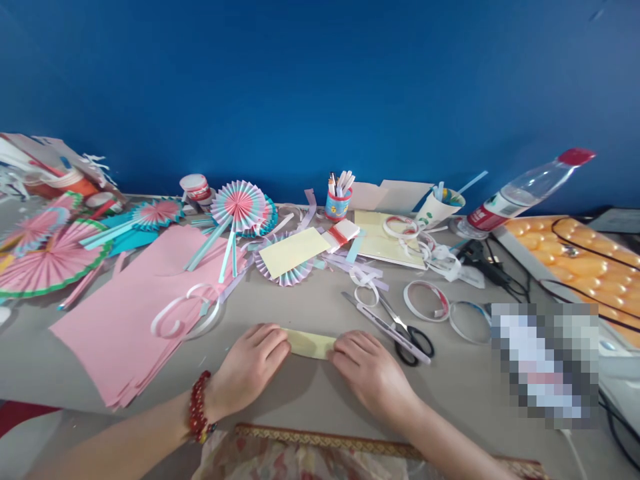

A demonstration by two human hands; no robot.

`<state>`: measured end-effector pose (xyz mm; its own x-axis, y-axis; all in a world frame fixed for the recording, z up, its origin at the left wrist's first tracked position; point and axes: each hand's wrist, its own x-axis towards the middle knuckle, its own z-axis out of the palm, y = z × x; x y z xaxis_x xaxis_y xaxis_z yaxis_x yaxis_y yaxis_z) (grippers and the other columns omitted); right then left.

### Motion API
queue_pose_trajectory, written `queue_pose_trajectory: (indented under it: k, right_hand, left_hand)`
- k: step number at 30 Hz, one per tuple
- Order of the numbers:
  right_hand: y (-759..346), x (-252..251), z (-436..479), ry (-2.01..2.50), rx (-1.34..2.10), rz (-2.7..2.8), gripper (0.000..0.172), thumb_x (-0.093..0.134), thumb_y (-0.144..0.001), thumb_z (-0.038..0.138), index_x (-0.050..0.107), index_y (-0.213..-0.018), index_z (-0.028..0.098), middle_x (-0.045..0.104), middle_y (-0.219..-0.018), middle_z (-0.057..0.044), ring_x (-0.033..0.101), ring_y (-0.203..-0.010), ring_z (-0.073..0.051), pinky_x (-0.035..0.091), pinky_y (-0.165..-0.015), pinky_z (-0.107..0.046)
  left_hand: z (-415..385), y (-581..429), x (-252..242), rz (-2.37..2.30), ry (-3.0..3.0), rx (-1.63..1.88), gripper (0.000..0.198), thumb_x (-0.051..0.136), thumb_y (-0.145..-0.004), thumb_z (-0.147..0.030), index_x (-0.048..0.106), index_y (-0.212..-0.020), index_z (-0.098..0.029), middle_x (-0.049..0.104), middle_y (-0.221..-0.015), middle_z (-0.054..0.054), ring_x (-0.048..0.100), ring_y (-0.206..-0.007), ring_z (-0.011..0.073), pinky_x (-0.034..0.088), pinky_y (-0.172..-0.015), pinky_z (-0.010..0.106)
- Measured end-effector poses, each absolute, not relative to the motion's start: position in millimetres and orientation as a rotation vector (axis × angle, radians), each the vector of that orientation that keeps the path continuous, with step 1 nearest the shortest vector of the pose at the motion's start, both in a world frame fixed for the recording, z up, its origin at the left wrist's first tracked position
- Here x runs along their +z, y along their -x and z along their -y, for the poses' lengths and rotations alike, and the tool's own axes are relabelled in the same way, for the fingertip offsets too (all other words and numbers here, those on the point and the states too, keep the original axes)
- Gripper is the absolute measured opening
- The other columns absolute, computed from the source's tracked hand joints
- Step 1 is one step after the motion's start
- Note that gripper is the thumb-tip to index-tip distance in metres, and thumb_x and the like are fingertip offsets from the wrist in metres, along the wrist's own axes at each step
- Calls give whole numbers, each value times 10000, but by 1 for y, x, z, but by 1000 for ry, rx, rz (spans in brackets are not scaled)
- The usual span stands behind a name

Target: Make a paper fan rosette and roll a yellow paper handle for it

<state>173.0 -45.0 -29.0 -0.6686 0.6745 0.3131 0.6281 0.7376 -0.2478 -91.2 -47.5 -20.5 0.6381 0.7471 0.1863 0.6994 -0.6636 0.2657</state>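
Between my hands, near the table's front edge, lies a narrow strip of pale yellow paper [311,344]. My left hand [253,363], with a red bead bracelet on its wrist, is closed over the strip's left end. Its right end is under the curled fingers of my right hand [367,367]. My hands cover both ends, so the tips of the strip are hidden. Just right of my right hand lie black-handled scissors [417,341] and a slim pale utility knife [393,333]. A wider yellow paper piece [294,251] rests on a pleated purple rosette farther back.
Pink sheets [135,307] lie at left with a paper curl on top. Pleated paper fans [239,207] stand behind them. Tape rolls [427,300], a pen cup [339,202], a glue gun [487,267] and a tilted bottle [515,200] sit toward the back and right.
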Motion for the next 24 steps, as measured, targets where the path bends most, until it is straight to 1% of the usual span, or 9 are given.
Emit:
queue_pose_trajectory:
  k: [3, 5, 7, 12, 15, 19, 20, 22, 24]
  right_hand:
    - [-173, -29, 47, 1031, 209, 2489, 194, 489, -948, 114, 664, -933, 197, 661, -852, -47, 586, -842, -184, 440, -843, -339]
    - [-174, -28, 48, 1043, 240, 2453, 204, 489, -950, 115, 667, -934, 213, 673, -856, -37, 594, -831, -178, 426, -899, -360]
    - [-176, -27, 48, 1071, 297, 2416, 213, 478, -964, 128, 666, -928, 223, 681, -861, -30, 599, -825, -175, 418, -923, -374]
    - [-179, -23, 47, 1105, 454, 2336, 215, 455, -982, 153, 652, -926, 217, 675, -867, -40, 603, -827, -185, 430, -893, -384]
    - [-179, -23, 46, 1113, 481, 2310, 202, 458, -982, 161, 644, -922, 211, 670, -858, -43, 599, -812, -183, 434, -867, -379]
    - [-178, -22, 46, 1147, 509, 2313, 180, 472, -976, 166, 647, -964, 207, 664, -873, -52, 588, -832, -195, 435, -822, -365]
    - [-177, -22, 46, 1154, 515, 2321, 179, 476, -972, 164, 649, -976, 208, 660, -877, -54, 584, -842, -201, 431, -817, -366]
    - [-177, -20, 46, 1163, 515, 2353, 184, 483, -963, 158, 652, -1012, 210, 651, -884, -55, 573, -860, -210, 423, -823, -374]
    - [-176, -19, 45, 1163, 492, 2391, 200, 483, -953, 150, 648, -1050, 208, 641, -881, -56, 563, -863, -216, 417, -834, -385]
  left_hand:
    - [48, 92, -21, -1247, -2671, 412, 227, 423, -994, -132, 605, -865, -177, 596, -895, 47, 551, -832, 195, 448, -754, 346]
    - [48, 92, -21, -1260, -2649, 430, 225, 428, -997, -142, 601, -858, -178, 590, -867, 42, 545, -806, 191, 437, -733, 342]
    - [47, 92, -22, -1270, -2625, 461, 220, 434, -1000, -154, 597, -855, -178, 590, -854, 38, 548, -799, 187, 433, -735, 340]
    - [43, 97, -21, -1300, -2548, 529, 206, 438, -1011, -191, 602, -888, -176, 601, -862, 33, 566, -814, 181, 433, -759, 338]
    - [42, 99, -20, -1297, -2515, 518, 206, 439, -1011, -196, 598, -882, -176, 598, -859, 29, 558, -810, 178, 423, -766, 340]
    - [41, 98, -16, -1277, -2530, 469, 204, 431, -1005, -183, 595, -884, -172, 586, -875, 37, 534, -833, 188, 407, -804, 364]
    - [41, 97, -15, -1272, -2547, 448, 189, 436, -999, -185, 605, -915, -172, 583, -889, 43, 531, -851, 197, 405, -812, 373]
    - [41, 95, -13, -1240, -2601, 392, 176, 455, -985, -194, 620, -1044, -179, 580, -927, 59, 524, -889, 220, 403, -817, 387]
    - [41, 94, -12, -1186, -2668, 332, 259, 478, -975, -213, 590, -1208, -192, 577, -953, 71, 515, -911, 236, 405, -807, 392]
